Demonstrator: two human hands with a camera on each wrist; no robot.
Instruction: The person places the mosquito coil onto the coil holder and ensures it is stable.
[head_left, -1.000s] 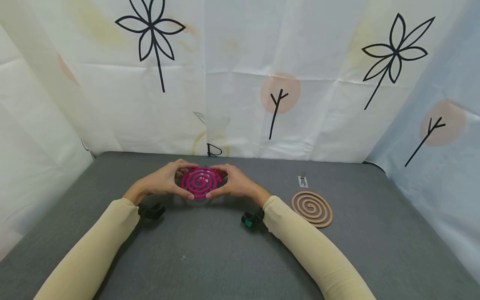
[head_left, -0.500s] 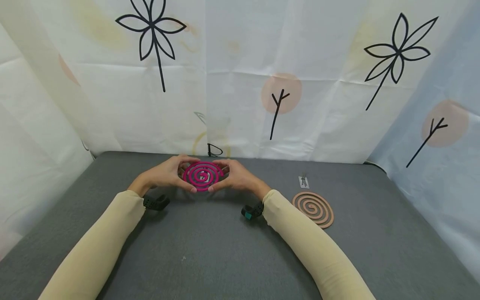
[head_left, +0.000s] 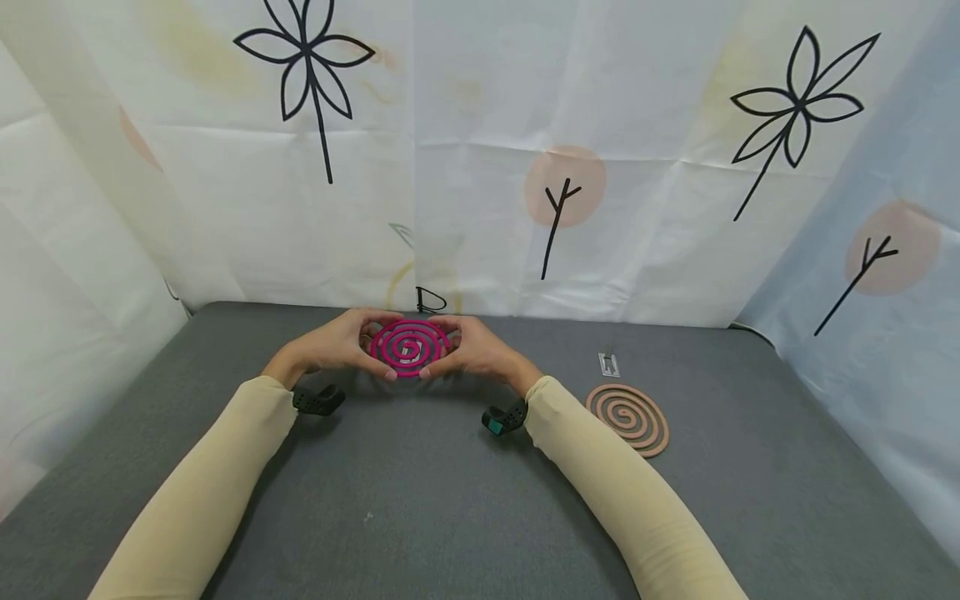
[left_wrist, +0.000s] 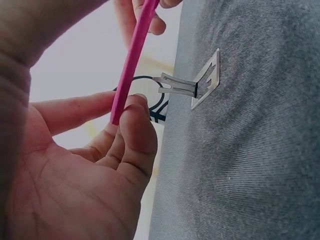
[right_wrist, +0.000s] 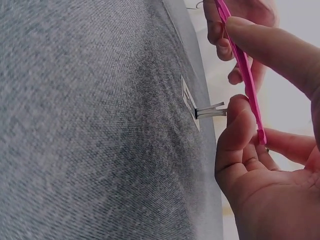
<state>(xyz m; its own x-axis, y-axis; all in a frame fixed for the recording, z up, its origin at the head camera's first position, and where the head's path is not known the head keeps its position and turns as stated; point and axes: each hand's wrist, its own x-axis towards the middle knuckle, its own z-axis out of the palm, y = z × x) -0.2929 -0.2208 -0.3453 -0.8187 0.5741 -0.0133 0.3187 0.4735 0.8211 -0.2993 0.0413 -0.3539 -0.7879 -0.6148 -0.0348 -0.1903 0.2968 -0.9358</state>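
Note:
Both hands hold a pink mosquito coil flat between them near the table's far edge. My left hand pinches its left rim, and my right hand pinches the right rim, thumbs at the near side. Seen edge-on, the coil is raised off the table in the left wrist view. A metal coil stand lies flat below it, its split prong standing up. In the right wrist view the prong of this stand points toward the coil, with a fingertip hiding its end.
To the right on the grey table lies a brown mosquito coil, partly behind the right sleeve. Just beyond it is a second metal stand. A patterned white curtain hangs behind the table.
Both hands have carried the pink coil a little away from the body and slightly right. The metal stand shows more clearly through its rings. The brown coil and second stand stay put.

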